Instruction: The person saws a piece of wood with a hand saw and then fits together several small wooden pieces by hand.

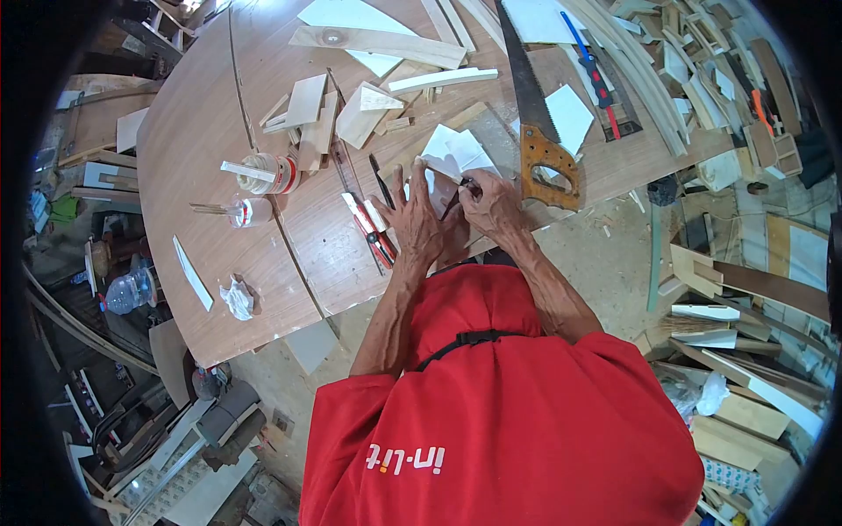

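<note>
A creased white sheet [458, 151], apparently paper, lies on the table at the near edge, between my two hands. My left hand [416, 215] rests over its left side, fingers apart and stretched forward. My right hand [493, 208] is closed in a pinch at the right side of the sheet. A small dark thing shows at its fingertips, too small to name. Just left of my left hand lie a thin black pen-like tool [381, 178] and a red and black tool [377, 238]. A handsaw [550, 167] with a wooden handle lies right of my right hand.
Wood offcuts [320, 118] and a long board [377, 46] lie farther back. A jar [279, 174] and a small bottle with sticks [252, 212] stand at left, near a crumpled white wad [237, 299]. A blue-handled tool [589, 70] and long strips [636, 74] lie at right.
</note>
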A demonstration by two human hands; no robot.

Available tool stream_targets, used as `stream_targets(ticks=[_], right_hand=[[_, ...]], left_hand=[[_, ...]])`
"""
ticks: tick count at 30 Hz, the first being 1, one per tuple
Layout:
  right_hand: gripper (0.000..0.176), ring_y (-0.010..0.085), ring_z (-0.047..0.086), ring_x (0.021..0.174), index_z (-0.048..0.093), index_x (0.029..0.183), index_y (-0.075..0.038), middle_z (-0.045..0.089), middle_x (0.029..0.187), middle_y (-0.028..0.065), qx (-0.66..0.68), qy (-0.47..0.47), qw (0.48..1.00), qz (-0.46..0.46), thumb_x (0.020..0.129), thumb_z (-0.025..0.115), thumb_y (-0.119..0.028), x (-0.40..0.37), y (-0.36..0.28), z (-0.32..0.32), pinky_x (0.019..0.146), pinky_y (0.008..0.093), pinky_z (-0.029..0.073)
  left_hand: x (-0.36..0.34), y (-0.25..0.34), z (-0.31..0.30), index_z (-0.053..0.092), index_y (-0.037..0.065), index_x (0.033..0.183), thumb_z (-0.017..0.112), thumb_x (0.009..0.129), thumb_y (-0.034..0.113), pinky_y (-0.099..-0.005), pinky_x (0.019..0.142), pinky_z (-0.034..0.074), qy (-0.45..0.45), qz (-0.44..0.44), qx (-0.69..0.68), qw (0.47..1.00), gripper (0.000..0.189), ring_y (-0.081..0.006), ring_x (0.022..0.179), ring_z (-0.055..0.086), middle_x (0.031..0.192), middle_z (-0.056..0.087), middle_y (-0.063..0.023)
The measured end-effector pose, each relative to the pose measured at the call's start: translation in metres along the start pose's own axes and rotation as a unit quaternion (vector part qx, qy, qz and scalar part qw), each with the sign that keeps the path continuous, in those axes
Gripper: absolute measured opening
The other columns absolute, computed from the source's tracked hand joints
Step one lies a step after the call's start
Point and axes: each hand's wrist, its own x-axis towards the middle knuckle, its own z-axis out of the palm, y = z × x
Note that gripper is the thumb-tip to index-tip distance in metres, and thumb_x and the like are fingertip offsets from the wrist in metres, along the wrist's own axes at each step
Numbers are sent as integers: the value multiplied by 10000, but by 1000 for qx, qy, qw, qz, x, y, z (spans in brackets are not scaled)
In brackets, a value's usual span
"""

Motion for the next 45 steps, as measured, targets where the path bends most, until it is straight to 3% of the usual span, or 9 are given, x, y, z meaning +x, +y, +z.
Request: stream_targets(ticks=[10,20,23,25,29,39,40,43,45], right_hand=[[202,322,658,758,658,982,-20,665,829,154,-3,-17,1000,3,836,633,-158,1,0,-3,682,409,517],[236,314,673,804,666,1013,-17,683,891,154,4,-19,1000,4,840,645,-175,0,3,-1,721,388,530],[266,314,673,782,667,1031,-15,689,892,157,50,2,998,46,829,657,-188,-1,-8,-10,716,385,532],[271,310,662,823,666,1035,-28,676,928,153,22,14,999,46,817,662,-189,0,-4,-12,735,391,528],[331,338,578,1004,615,1044,-10,556,1070,156,-147,9,988,-52,775,660,-198,3,0,-24,775,444,516],[432,381,521,1058,539,1047,10,460,1109,177,-193,-50,979,-33,712,697,-212,13,3,-33,806,460,523],[429,378,521,1060,539,1045,10,463,1108,175,-190,-53,980,-14,723,698,-225,15,1,-36,811,463,520],[411,363,522,1066,542,1047,5,471,1108,169,-173,-45,984,-20,754,692,-242,18,2,-39,830,466,513],[395,351,524,1069,543,1049,-1,476,1110,166,-158,-32,986,-49,773,685,-245,22,4,-40,843,467,509]], left_hand=[[-13,-1,19,380,156,1468,655,855,424,-731,1084,-7,60,124,59,989,723,-236,1437,283,1484,432,-26],[-17,5,11,363,122,1465,655,841,420,-696,1106,4,23,147,20,989,750,-264,1436,273,1490,397,-37],[-19,5,12,349,102,1465,729,720,493,-716,1100,24,81,130,-13,988,923,-322,1433,267,1499,371,-77],[-23,4,6,296,57,1479,765,643,563,-668,1120,67,124,3,-86,989,1084,-373,1416,270,1504,339,-147],[-22,1,6,174,27,1506,799,645,587,-653,1082,150,15,-122,-33,992,1203,-420,1361,318,1468,352,-186],[-15,-10,-14,112,-57,1475,813,685,426,-632,1094,130,37,-87,-53,994,1162,-380,1195,516,1254,588,-197],[-14,-7,-24,113,-53,1462,845,674,328,-594,1048,301,41,-94,-76,992,1141,-401,1103,579,1247,580,-250],[-14,-28,-39,80,-34,1459,843,650,309,-647,1076,190,7,-129,-221,967,1164,-409,1162,551,1232,588,-258],[-13,-31,-54,88,-36,1452,854,657,269,-579,1059,297,17,-117,-234,965,1146,-400,1117,586,1211,603,-276]])
